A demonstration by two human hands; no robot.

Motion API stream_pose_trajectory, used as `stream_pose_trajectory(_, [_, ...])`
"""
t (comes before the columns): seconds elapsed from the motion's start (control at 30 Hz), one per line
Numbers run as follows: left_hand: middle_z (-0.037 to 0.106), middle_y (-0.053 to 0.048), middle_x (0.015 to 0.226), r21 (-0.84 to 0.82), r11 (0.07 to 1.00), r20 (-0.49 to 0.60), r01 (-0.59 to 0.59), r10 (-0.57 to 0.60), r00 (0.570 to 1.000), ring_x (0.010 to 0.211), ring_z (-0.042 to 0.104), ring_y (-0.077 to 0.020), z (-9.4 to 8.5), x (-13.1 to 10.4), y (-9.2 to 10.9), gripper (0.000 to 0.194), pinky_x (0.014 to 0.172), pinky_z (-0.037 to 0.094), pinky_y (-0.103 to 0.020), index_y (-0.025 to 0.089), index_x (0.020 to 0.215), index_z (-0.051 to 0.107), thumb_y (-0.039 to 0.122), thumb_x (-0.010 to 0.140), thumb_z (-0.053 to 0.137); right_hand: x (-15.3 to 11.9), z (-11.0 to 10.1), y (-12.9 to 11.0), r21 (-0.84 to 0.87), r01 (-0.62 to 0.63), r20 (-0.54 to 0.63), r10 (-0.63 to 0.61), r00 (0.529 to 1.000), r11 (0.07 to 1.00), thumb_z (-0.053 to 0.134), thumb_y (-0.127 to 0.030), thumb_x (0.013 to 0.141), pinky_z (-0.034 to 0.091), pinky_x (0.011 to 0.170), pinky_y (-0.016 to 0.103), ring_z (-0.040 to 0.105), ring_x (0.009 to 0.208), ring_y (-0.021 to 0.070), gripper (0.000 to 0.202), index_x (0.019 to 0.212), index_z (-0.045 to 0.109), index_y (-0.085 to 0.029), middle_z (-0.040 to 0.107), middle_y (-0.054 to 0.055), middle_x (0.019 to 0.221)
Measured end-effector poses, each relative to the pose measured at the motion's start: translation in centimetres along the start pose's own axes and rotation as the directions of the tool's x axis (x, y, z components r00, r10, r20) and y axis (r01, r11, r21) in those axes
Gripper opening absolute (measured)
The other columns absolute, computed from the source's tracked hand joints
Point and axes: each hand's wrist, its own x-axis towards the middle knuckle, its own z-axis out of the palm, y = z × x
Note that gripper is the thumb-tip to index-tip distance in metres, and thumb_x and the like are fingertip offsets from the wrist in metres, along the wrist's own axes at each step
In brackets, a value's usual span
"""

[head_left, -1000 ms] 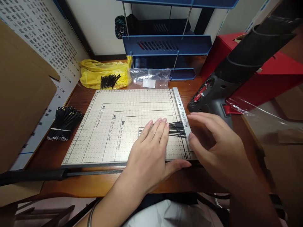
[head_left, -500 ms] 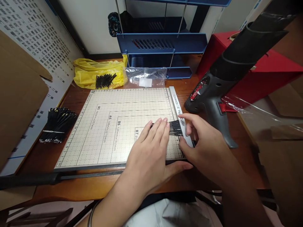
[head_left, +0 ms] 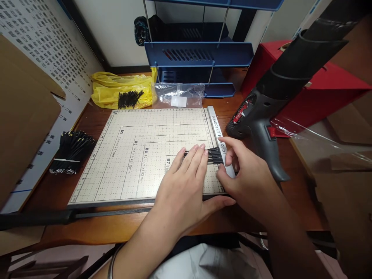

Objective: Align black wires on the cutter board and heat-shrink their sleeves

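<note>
A flat row of thin black cords (head_left: 214, 155) lies on the gridded board of a paper cutter (head_left: 101, 182), their ends at its pale edge guide (head_left: 218, 128). My left hand (head_left: 186, 182) rests flat over the cords, fingers stretched and thumb out to the right; it hides their left part. Beside the guide, my right hand (head_left: 251, 176) is partly curled, with forefinger and thumb apart on either side of the cord ends. I see nothing gripped in it. The cutter's black handle (head_left: 37, 219) is down along the front edge.
Left of the board lies a tied bundle of black cords (head_left: 71, 149). Behind are a yellow bag (head_left: 107, 91) with short black pieces (head_left: 130, 99), a clear bag (head_left: 165, 95) and a blue rack (head_left: 200, 54). A grey heat-gun-like tool (head_left: 261, 104) and red box (head_left: 328, 85) stand right.
My right thumb has shifted slightly up and left against the cords, and their visible ends sit a little closer together. My left hand stays flat in place.
</note>
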Motion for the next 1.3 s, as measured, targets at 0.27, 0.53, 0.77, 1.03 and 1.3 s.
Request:
stream_pose_trajectory(0.27, [0.040, -0.018, 0.165, 0.001, 1.000, 0.002, -0.007, 0.007, 1.000, 0.155, 0.037, -0.0296, -0.2, 0.0, 0.0, 0.100, 0.129, 0.028, -0.051, 0.001, 0.153, 0.045, 0.080, 0.099, 0.018, -0.3, 0.9, 0.4, -0.017, -0.072, -0.100, 0.070, 0.993, 0.997, 0.057, -0.037, 0.090, 0.050, 0.074, 0.037, 0.062, 0.089, 0.0232, 0.063, 0.149, 0.044, -0.019, 0.063, 0.010, 0.106])
stream_pose_trajectory(0.53, [0.043, -0.018, 0.163, -0.012, 1.000, 0.002, -0.016, 0.016, 1.000, 0.154, 0.038, -0.0295, -0.4, 0.0, 0.0, 0.095, 0.130, 0.027, -0.053, 0.002, 0.153, 0.046, 0.077, 0.100, 0.020, -0.2, 1.0, -0.7, -0.100, -0.196, -0.022, 0.195, 0.981, 0.975, 0.043, -0.037, 0.098, 0.046, 0.066, 0.037, 0.065, 0.086, 0.0274, 0.054, 0.149, 0.047, -0.019, 0.066, 0.014, 0.112])
stream_pose_trajectory(0.77, [0.040, -0.019, 0.164, -0.027, 1.000, 0.023, 0.004, -0.003, 1.000, 0.155, 0.036, -0.0301, -0.4, 0.1, 0.0, 0.104, 0.130, 0.025, -0.053, 0.000, 0.153, 0.044, 0.083, 0.096, 0.019, -0.9, 0.7, -0.2, -0.088, -0.130, -0.023, 0.128, 0.991, 0.988, 0.046, -0.038, 0.096, 0.051, 0.079, 0.041, 0.064, 0.091, 0.0260, 0.066, 0.158, 0.035, -0.019, 0.064, 0.013, 0.112])
stream_pose_trajectory(1.03, [0.039, -0.018, 0.165, -0.033, 0.999, 0.020, -0.005, 0.006, 1.000, 0.155, 0.036, -0.0299, -0.4, 0.1, 0.0, 0.102, 0.130, 0.026, -0.054, 0.002, 0.155, 0.044, 0.082, 0.097, 0.019, -0.4, 1.9, -0.4, -0.095, -0.120, -0.096, 0.111, 0.989, 0.988, 0.042, -0.036, 0.099, 0.053, 0.081, 0.046, 0.066, 0.095, 0.0302, 0.050, 0.145, 0.047, -0.017, 0.065, 0.016, 0.117])
stream_pose_trajectory(1.3, [0.039, -0.018, 0.165, -0.028, 1.000, 0.013, -0.005, 0.006, 1.000, 0.156, 0.036, -0.0292, -0.5, 0.0, -0.1, 0.104, 0.131, 0.023, -0.053, 0.002, 0.153, 0.045, 0.084, 0.095, 0.020, -0.2, 1.4, -0.6, -0.128, -0.181, -0.027, 0.179, 0.983, 0.975, 0.046, -0.047, 0.099, 0.054, 0.081, 0.049, 0.068, 0.104, 0.0364, 0.058, 0.149, 0.045, -0.019, 0.065, 0.019, 0.129])
